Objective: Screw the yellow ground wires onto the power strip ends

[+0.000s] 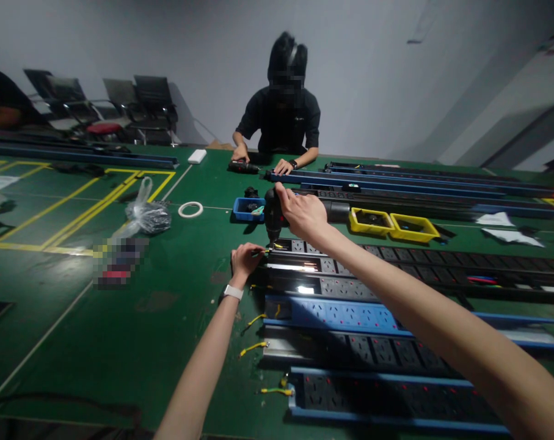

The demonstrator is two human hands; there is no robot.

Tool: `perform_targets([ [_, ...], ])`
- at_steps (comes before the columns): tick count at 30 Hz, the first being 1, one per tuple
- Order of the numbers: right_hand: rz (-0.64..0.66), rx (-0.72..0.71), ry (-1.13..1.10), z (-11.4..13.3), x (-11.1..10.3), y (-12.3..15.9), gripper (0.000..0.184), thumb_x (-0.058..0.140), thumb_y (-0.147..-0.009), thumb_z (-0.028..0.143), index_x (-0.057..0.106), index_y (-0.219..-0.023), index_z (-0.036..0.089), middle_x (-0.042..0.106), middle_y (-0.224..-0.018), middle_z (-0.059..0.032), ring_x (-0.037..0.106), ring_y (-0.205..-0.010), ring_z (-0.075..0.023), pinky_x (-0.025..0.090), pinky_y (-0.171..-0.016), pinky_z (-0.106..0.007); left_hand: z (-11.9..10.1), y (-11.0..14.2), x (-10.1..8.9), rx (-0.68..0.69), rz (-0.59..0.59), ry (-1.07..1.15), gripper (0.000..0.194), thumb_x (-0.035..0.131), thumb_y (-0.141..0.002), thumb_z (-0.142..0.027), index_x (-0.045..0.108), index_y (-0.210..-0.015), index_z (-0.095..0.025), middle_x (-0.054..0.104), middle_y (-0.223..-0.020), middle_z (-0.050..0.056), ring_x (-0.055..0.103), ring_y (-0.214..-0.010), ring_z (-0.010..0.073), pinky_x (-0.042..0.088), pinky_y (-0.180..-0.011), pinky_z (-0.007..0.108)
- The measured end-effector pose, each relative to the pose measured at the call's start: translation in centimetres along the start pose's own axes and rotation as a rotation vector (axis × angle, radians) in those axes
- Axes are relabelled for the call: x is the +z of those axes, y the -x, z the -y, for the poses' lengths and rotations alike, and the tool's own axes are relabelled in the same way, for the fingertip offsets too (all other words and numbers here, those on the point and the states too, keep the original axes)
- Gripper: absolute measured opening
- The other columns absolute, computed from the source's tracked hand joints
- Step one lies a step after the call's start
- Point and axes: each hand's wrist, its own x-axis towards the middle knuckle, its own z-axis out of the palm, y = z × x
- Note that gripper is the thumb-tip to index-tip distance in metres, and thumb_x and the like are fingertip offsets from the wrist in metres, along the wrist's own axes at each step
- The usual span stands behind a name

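My right hand [302, 211] is wrapped round a black power drill [273, 214], which points straight down. Its bit reaches the left end of a black power strip [299, 245], the farthest in a row of several laid side by side. My left hand [247, 261], with a white band at the wrist, pinches at that same end, where a yellow wire [277, 246] shows beside the fingertips. Nearer me lie a blue power strip [345, 315] and a blue-edged black one [372, 397]. Short yellow-green wires [253, 348] stick out from their left ends.
Across the green table [176, 330] a co-worker [283, 110] has one hand on another drill [244, 166]. A blue bin [247, 209], yellow bins [371, 221], a white ring [190, 209] and a clear plastic bag [148, 214] stand around. Long rails [396, 180] lie beyond.
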Motion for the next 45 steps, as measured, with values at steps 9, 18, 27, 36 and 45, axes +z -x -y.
perform_targets([
  [9,0.044,-0.065,-0.059,-1.7,0.3,-0.4,0.091,0.052,-0.08,0.026,0.004,-0.157,0.016,0.065,-0.116,-0.0133,0.066,-0.095,-0.0201,0.039,-0.073,-0.024,0.1,-0.2,0.0,0.002,0.02,-0.006,0.019,0.062,-0.087,-0.045,0.075,-0.098,-0.035,0.071,-0.107,-0.002,0.06,-0.097,0.0158,0.032,-0.074,0.025],
  [18,0.043,-0.009,-0.088,-1.4,0.3,0.1,0.091,0.052,-0.079,0.024,0.005,-0.156,0.019,0.065,-0.118,-0.0129,0.066,-0.095,-0.0179,0.039,-0.075,-0.025,0.2,-0.1,0.1,0.022,0.009,-0.003,0.021,0.062,-0.088,-0.043,0.075,-0.101,-0.033,0.071,-0.108,0.001,0.06,-0.101,0.0163,0.035,-0.078,0.025],
  [27,0.104,-0.003,-0.127,-1.9,-0.1,-0.2,0.097,0.054,-0.074,0.025,0.003,-0.156,0.015,0.067,-0.112,-0.0131,0.066,-0.097,-0.0213,0.041,-0.08,-0.026,0.2,0.0,0.1,0.014,0.011,0.019,0.021,0.063,-0.087,-0.043,0.075,-0.101,-0.034,0.071,-0.107,0.0,0.06,-0.1,0.0165,0.034,-0.079,0.025],
  [36,0.037,0.016,-0.072,-1.2,0.2,-0.1,0.085,0.049,-0.082,0.024,0.007,-0.155,0.017,0.068,-0.107,-0.013,0.065,-0.093,-0.0206,0.041,-0.082,-0.028,0.0,-0.1,-0.1,-0.009,0.024,0.01,0.021,0.063,-0.087,-0.043,0.075,-0.1,-0.034,0.071,-0.109,0.0,0.06,-0.102,0.0174,0.035,-0.08,0.026],
  [45,0.014,-0.068,0.033,1.6,-1.0,0.3,0.063,0.014,-0.095,0.013,0.009,-0.158,0.017,0.063,-0.115,-0.0155,0.06,-0.097,-0.0157,0.035,-0.079,-0.027,0.2,0.1,0.2,0.016,-0.013,0.015,0.02,0.062,-0.087,-0.043,0.075,-0.098,-0.033,0.071,-0.109,0.0,0.06,-0.103,0.0162,0.037,-0.081,0.026],
])
